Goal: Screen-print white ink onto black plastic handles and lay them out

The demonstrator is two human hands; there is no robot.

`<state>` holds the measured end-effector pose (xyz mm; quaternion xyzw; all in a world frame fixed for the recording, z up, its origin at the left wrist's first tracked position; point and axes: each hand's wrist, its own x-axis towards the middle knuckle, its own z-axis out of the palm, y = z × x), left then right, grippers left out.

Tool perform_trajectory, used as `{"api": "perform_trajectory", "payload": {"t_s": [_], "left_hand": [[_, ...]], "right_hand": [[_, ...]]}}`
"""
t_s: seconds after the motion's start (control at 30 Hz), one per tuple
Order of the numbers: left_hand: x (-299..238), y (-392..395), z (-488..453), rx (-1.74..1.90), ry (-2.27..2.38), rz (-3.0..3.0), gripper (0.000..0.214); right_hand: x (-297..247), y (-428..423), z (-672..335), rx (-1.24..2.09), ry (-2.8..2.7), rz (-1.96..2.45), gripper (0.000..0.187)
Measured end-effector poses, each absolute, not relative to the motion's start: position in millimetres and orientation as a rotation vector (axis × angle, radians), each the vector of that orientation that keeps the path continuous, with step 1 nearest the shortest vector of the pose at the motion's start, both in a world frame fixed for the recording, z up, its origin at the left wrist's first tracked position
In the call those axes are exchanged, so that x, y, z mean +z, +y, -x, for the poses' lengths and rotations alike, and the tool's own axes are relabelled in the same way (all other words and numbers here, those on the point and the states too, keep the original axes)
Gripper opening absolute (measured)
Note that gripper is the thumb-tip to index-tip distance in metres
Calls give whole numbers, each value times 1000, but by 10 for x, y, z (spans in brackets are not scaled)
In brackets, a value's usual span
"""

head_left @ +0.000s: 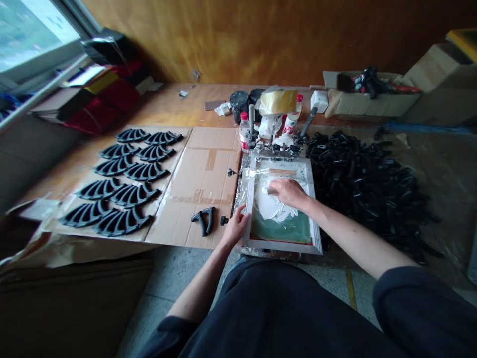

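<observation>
A silkscreen frame (pixel 316 226) with a metal border lies in front of me, its green mesh (pixel 279 229) partly covered by thick white ink (pixel 274 208). My right hand (pixel 286 193) is closed over the ink, fingers bent around something small and pale that I cannot make out. At the frame's left border, my left hand (pixel 237 226) grips the edge with its fingers and thumb. A wooden-handled squeegee (pixel 283 172) rests across the upper part of the screen. Left of my left hand, a few curved black plastic pieces (pixel 203 219) lie on cardboard.
Fanned rows of black curved parts (pixel 128 194) cover the left cardboard (pixel 197 174). A large heap of black parts (pixel 361 179) lies to the right. Behind the clamps (pixel 278 147) stand red-capped bottles (pixel 244 132), a dark tub (pixel 239 104) and an open carton (pixel 376 107).
</observation>
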<state>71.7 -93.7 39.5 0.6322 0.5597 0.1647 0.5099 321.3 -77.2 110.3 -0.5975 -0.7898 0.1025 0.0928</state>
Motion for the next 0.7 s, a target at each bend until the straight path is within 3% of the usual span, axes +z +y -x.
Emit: {"api": "perform_trajectory", "payload": {"t_s": [0.1, 0.2, 0.3, 0.47, 0.7], "left_hand": [[387, -945, -714, 392, 1343, -1526, 53], [398, -947, -721, 412, 1351, -1511, 52], [436, -954, -730, 437, 1371, -1480, 51], [507, -974, -737, 468, 1385, -1419, 53], [591, -964, -735, 489, 1299, -1340, 58]], "right_hand": [[1048, -1122, -3334, 340, -2503, 1493, 26], [1121, -1240, -3455, 457, -2618, 1342, 28], [1196, -1131, -3477, 523, -2585, 1425, 24], [1118, -1166, -3331, 234, -2463, 1500, 31], [1241, -1012, -3340, 330, -2315, 1610, 23]]}}
